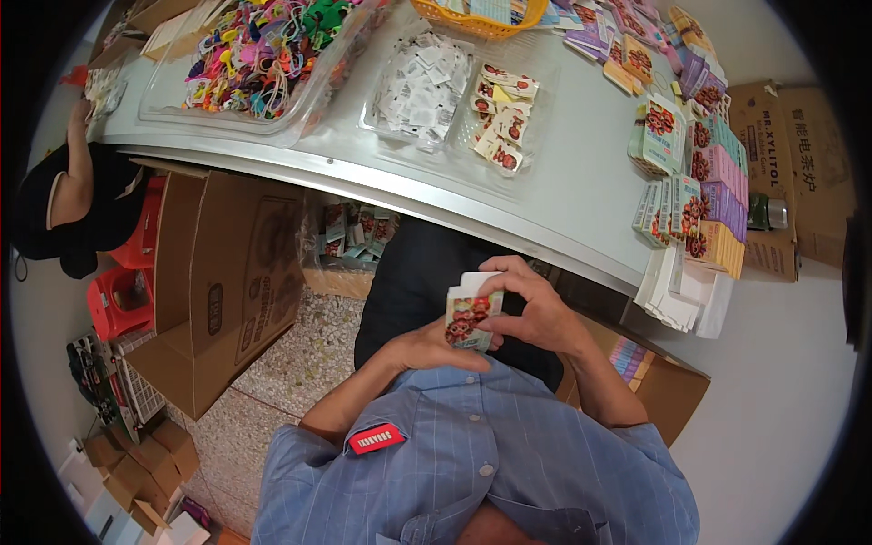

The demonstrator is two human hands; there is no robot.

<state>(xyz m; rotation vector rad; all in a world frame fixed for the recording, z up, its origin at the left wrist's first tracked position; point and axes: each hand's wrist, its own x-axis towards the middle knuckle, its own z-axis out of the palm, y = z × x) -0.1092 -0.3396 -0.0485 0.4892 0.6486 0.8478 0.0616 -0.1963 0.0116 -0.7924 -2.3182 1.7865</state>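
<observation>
A small printed carton, pale with red pictures on its front, is held above my lap just off the table's front edge. White flaps stand up at its top end, so that end looks unclosed. My left hand grips the carton from below and the left, its thumb stretched along the bottom. From the right, my right hand is bent round the carton, with its index finger by the flaps and its thumb against the front. Whatever is inside the carton cannot be seen.
On the table lie a clear tub of colourful trinkets, a tray of white packets, a tray of printed packets and a yellow basket. Carton stacks line the right. A large cardboard box stands left; another person sits beyond.
</observation>
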